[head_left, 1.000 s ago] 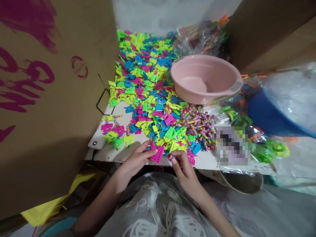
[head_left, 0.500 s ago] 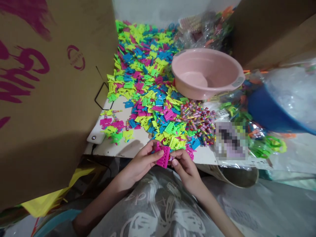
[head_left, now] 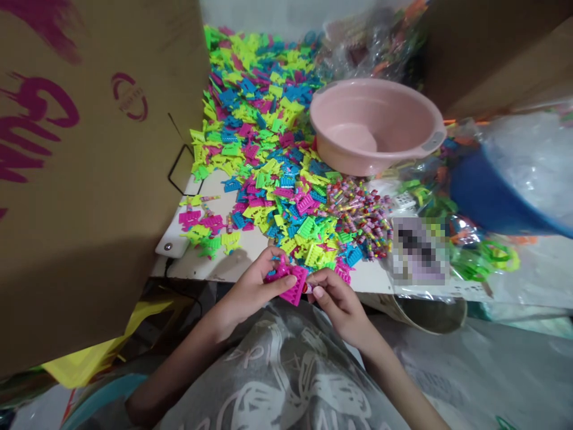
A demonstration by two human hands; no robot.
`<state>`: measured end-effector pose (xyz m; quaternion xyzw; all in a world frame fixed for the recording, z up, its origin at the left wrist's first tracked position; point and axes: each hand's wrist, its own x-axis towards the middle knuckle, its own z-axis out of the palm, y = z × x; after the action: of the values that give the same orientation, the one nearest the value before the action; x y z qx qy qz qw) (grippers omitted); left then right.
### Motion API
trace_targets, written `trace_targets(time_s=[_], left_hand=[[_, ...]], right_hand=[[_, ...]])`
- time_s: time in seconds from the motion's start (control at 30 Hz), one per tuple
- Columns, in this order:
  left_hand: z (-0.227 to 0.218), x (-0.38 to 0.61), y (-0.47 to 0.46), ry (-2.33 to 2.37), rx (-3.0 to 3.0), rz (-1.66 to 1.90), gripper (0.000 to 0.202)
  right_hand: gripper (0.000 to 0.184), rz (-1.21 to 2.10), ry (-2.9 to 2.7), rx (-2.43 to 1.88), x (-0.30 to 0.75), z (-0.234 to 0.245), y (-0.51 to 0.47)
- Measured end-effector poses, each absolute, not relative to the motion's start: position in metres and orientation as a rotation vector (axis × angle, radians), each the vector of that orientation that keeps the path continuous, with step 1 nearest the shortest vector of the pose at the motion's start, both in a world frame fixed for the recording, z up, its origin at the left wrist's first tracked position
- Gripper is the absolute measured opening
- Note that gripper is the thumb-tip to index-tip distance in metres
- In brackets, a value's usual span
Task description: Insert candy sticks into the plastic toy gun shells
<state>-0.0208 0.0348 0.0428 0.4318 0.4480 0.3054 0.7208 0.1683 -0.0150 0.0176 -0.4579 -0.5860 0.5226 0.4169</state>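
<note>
Watching from the head view, I note the left hand (head_left: 257, 283) pinching a pink plastic piece (head_left: 293, 289) between thumb and fingers, and the right hand (head_left: 339, 301) pinching a small printed tube (head_left: 307, 288). Both items sit close together at the front edge of the white table (head_left: 249, 243); contact between them I cannot tell. Risk, in my judgement: the tube offers little grip, so a loose pinch could drop it into the lap; meeting the piece at a slant, it could skid off. Appearance: piece flat, glossy magenta, with a toothed ridge pattern; tube pale, red-ended, mostly finger-covered.
</note>
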Motion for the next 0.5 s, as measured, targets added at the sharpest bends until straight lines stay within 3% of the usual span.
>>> trace_targets(time_s=[0.5], left_hand=[[0.009, -0.017, 0.028, 1.204, 1.554, 0.820, 0.016]], right_hand=[[0.009, 0.853, -1.914, -1.341, 0.157, 0.013, -0.008]])
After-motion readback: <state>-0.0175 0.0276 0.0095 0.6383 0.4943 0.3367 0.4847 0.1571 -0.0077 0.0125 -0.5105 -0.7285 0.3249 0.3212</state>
